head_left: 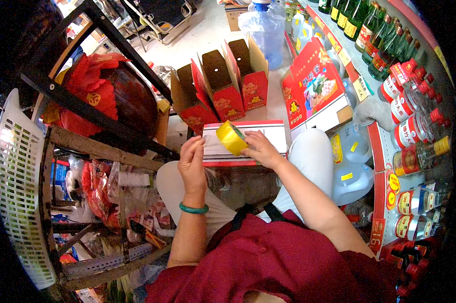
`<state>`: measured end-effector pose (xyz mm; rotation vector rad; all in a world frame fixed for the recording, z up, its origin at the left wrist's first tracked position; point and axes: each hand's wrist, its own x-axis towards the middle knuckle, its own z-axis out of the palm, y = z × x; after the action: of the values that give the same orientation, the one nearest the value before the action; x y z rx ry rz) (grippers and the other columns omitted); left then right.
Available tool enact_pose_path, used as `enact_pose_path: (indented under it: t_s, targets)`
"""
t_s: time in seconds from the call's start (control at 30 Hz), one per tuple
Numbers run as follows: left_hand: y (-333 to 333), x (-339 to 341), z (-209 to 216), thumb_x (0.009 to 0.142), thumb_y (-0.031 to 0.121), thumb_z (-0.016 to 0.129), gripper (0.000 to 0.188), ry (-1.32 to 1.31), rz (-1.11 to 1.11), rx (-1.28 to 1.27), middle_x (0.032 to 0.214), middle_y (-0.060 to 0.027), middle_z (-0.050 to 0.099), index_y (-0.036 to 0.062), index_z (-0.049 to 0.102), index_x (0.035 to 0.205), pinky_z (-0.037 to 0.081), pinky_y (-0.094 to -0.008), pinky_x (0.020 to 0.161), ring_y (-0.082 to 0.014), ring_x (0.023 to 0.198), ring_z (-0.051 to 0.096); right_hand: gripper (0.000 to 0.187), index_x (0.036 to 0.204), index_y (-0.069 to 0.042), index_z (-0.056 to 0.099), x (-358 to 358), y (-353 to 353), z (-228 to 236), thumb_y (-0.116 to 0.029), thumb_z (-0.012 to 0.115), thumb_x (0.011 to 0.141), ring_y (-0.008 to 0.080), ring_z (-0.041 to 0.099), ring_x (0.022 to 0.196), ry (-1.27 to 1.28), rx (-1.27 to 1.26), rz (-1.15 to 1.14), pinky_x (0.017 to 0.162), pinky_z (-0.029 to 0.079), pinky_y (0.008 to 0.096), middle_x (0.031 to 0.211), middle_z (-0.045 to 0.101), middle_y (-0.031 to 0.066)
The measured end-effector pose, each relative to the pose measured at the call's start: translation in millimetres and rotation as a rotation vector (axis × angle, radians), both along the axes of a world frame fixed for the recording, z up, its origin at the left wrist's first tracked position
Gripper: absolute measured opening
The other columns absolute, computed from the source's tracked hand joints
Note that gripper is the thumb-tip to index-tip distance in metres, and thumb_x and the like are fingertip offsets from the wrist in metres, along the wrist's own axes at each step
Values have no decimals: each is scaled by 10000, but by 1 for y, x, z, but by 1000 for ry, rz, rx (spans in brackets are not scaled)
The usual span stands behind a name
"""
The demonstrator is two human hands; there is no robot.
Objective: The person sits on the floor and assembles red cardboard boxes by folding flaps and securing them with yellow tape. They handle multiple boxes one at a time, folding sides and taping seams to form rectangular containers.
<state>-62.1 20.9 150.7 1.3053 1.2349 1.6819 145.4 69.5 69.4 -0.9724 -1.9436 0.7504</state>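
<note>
The right hand [262,150] hid part of the yellow tape roll [231,138], and the roll in turn covered a patch of the flat box [272,132]. Whether the left hand [191,159] held a strip of tape could not be told. The upper edge cut off the top of the water jug [269,43] and some green bottles [359,22]; the lower edge cropped the red shirt [288,257].

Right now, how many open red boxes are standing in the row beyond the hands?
3: the left box, the middle box and the right box, nearest the large blue bottle. More could be hidden behind them.
</note>
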Motion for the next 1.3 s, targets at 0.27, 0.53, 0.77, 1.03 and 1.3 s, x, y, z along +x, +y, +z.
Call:
enact_pose_path:
  t_s: [0.27,0.53,0.77,1.03,1.3]
  targets:
    - [-16,4,23,863,15,580,200,228,-101,-45,1121,-81,558,11,653,1050,471,-228,735,-118,899,551,362,942,-69,583,0,0,1,-410,586,820,321,516,990,-57,-110,-34,1026,230,562,939,573,105]
    - [-1,5,40,861,24,580,248,280,-102,-77,1189,-101,562,27,644,1100,477,-273,798,-155,935,580,438,862,-42,605,-5,3,2,-477,565,829,334,540,951,-47,-156,-86,1008,276,545,920,605,130]
    - [-9,23,54,814,1,631,206,754,-69,192,1021,-119,647,44,681,1008,509,-288,753,-218,905,629,492,716,-18,584,-10,4,8,-491,540,845,365,558,783,-25,-193,-166,970,342,477,731,585,166]
    - [-51,46,21,780,31,671,263,833,-221,150,1057,-129,646,66,660,1041,515,-336,815,-270,947,636,496,710,-26,586,-15,3,-4,-495,519,856,362,552,773,18,-144,-225,967,344,490,720,580,166]
    - [-75,64,43,677,19,708,456,1198,-94,136,1203,-167,566,67,623,1122,519,-334,746,-275,913,632,484,728,-24,624,-11,1,4,-470,499,870,356,562,800,14,-154,-220,977,323,511,734,598,168]
